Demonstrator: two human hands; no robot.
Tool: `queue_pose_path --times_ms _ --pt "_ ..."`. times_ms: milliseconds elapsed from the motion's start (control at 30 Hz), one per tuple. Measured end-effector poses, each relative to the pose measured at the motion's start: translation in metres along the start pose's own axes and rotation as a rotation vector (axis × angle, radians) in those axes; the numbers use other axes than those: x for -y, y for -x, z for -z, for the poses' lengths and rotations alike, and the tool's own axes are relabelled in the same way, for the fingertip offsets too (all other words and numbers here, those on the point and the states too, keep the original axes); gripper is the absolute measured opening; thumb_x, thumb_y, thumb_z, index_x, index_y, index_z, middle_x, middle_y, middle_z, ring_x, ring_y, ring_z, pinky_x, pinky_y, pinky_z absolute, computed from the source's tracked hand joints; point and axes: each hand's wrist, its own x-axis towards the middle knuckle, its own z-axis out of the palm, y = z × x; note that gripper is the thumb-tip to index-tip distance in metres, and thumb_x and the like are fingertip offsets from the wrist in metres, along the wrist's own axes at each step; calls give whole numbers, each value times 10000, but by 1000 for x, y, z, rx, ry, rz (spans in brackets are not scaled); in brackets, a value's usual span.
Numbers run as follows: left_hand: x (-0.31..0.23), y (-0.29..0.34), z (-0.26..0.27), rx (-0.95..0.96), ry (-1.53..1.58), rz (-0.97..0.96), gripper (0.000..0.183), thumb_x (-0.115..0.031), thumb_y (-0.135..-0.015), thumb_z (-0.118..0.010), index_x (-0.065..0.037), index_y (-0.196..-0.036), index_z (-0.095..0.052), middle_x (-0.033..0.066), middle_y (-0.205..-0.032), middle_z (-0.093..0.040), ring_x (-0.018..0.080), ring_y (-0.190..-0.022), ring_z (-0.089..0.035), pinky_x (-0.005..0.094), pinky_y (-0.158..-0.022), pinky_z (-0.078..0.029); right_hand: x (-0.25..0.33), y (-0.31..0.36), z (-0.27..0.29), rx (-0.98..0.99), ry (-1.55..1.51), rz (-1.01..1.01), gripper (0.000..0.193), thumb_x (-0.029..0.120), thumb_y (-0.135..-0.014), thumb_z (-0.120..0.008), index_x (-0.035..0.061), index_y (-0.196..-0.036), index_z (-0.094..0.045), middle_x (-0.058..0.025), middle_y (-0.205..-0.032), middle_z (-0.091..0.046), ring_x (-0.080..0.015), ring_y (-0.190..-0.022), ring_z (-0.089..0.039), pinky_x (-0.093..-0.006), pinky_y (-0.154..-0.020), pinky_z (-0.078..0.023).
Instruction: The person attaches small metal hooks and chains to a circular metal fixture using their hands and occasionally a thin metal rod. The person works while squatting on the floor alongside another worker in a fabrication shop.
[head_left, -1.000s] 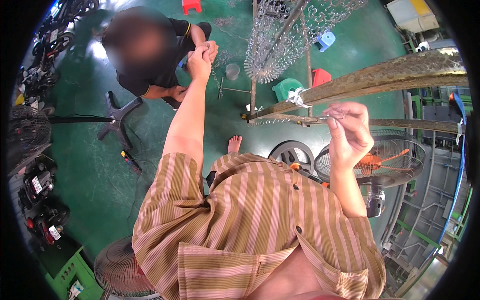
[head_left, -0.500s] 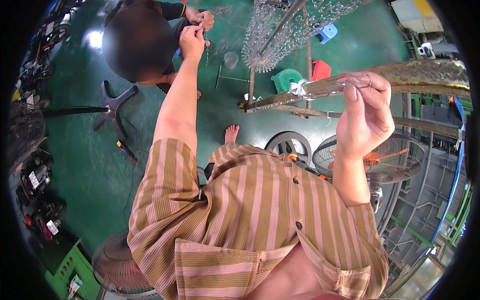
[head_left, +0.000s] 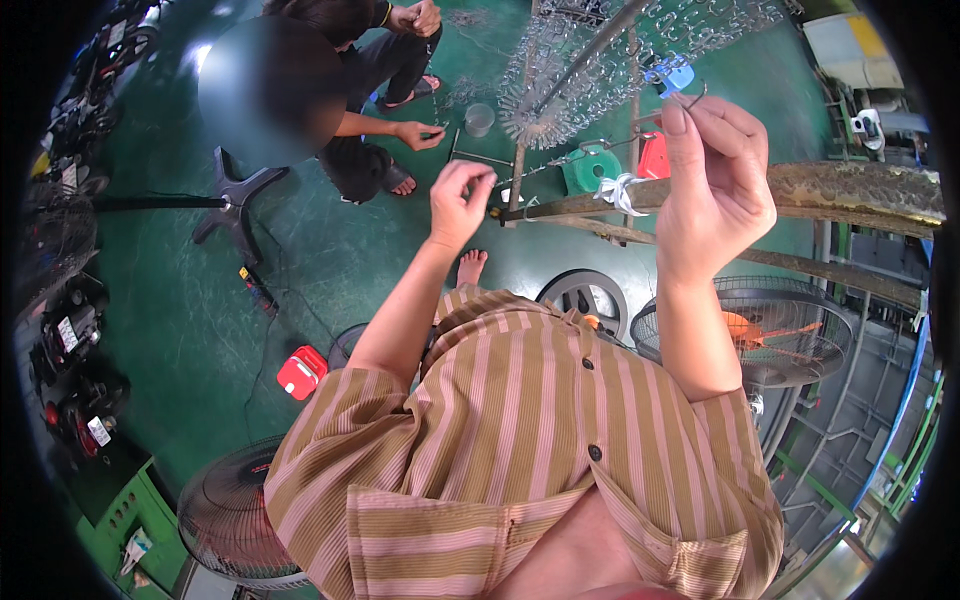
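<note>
Both of the person's bare arms reach up and forward from short striped sleeves. The left hand point(head_left: 458, 203) is raised at the end of a nearly straight forearm, its fingers point(head_left: 478, 178) curled inward with thumb and fingertips drawn close together. The right hand point(head_left: 712, 190) is held higher and nearer the camera, back of the hand facing the viewer, wrist straight, thumb and forefinger pinched together at the top.

Below me the green floor point(head_left: 300, 270) shines under a lamp's glare, with fan cages point(head_left: 770, 330) and a black stand base point(head_left: 235, 195) scattered around.
</note>
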Motion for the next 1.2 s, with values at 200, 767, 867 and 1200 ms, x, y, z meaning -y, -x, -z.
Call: queue_pose_path --times_ms 200,767,867,1200 --pt "-1 11 -7 10 -62 -8 147 -30 -719 -690 -42 -842 -610 63 -788 -595 190 -653 -551 288 -571 -446 -5 -6 -14 -7 16 25 149 -88 -720 -701 -22 -849 -665 -86 -906 -589 -121 -776 -573 -220 -672 -473" --pt "86 49 -49 281 -320 269 337 -124 -625 -772 -85 -925 -625 68 -866 -620 238 -818 -587 351 -722 -478 36 -84 -16 -52 -31 330 55 -17 -794 -644 -43 -843 -640 -103 -778 -640 -136 -646 -583 -232 -616 -472" --pt "80 44 -59 242 -302 221 344 -146 -626 -773 -96 -929 -619 61 -863 -610 245 -821 -577 357 -729 -470 39 -98 -15 -57 -49 316 58 -20 -793 -643 -48 -844 -639 -109 -780 -641 -143 -645 -587 -239 -621 -477" --pt "92 43 -67 48 -237 196 158 -141 -668 -740 -93 -797 -662 53 -857 -621 269 -818 -580 359 -721 -460 27 -121 -13 -66 -105 259 67 -27 -789 -641 -64 -845 -638 -129 -787 -644 -167 -643 -599 -261 -636 -493"
